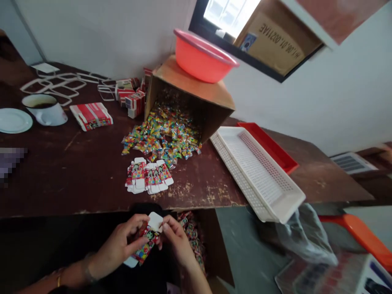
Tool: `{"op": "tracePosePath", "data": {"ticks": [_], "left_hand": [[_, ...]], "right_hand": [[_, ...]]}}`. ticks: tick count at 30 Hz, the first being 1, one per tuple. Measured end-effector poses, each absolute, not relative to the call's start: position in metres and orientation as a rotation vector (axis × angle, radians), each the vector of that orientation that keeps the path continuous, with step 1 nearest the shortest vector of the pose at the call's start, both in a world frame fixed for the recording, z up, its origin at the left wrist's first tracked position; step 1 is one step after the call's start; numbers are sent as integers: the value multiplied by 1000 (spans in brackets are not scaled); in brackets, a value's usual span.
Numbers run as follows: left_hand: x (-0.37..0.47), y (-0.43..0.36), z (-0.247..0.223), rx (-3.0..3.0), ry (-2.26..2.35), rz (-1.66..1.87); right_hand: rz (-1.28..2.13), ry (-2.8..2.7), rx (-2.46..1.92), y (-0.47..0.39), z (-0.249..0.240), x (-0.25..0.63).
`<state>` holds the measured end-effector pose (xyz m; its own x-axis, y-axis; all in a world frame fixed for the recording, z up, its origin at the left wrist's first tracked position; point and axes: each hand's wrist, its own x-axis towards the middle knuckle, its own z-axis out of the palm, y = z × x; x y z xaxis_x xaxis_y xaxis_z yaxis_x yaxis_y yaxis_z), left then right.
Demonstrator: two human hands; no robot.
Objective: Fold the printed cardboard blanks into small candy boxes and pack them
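Just below the table's front edge, a small printed candy box (146, 243) with white end flaps is between my hands. My left hand (130, 237) is closed round its side, thumb across the printed face. At the upper white flap, my right hand (176, 237) pinches with thumb and fingertips. Flat, unfolded candy boxes (149, 176) lie in overlapping stacks on the table ahead of my hands. Behind them, small clear packets of colourful candy (165, 132) spill from a cardboard box (194, 92) lying on its side.
A pink basin (203, 57) rests on the cardboard box. White perforated trays (260, 171) and a red tray (271, 147) stand right, overhanging the edge. Left are a mug (45, 110), a plate (14, 121) and a red bundle (92, 115). An open carton (219, 245) holds wrapped pieces below.
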<state>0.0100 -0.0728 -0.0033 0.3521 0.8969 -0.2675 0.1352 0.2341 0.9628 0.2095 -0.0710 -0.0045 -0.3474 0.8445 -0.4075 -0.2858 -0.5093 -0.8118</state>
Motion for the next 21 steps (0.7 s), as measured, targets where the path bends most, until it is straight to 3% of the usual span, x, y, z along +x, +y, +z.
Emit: {"op": "tracePosePath", "data": {"ticks": [4, 7, 9, 13, 15, 21], "left_hand": [[0, -88, -2, 1314, 964, 502], [-8, -96, -5, 1341, 963, 440], [-11, -97, -8, 1237, 1038, 495], [-10, -94, -15, 605, 993, 541], [-10, -93, -16, 320, 889, 497], [-18, -90, -19, 86, 674, 418]], "right_hand": [[2278, -390, -1058, -91, -20, 204], [2423, -397, -1106, -97, -30, 194], [2315, -660, -1178, -97, -31, 187], [1620, -1424, -1232, -94, -16, 175], [1446, -1634, -1175, -93, -7, 170], [1697, -1563, -1135, -88, -4, 163]]}}
